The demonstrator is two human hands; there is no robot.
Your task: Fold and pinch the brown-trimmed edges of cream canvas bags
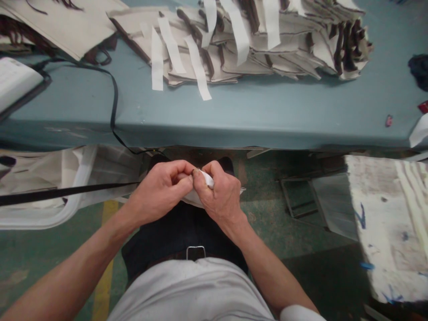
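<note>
My left hand and my right hand meet in front of my waist, below the table's edge. The right hand is closed on a beige fabric piece, whose corner shows beyond the wrist. A bunched white strip pokes out between its thumb and fingers. My left thumb and forefinger are pinched together against the right thumb, by a small dark edge; what they hold is hidden. A black strap runs in from the left and disappears behind my left wrist.
On the blue-green table lies a pile of beige fabric pieces with dark edges and white strips. A white plastic bin stands left. To the right is a stained pale padded surface, beside a metal frame.
</note>
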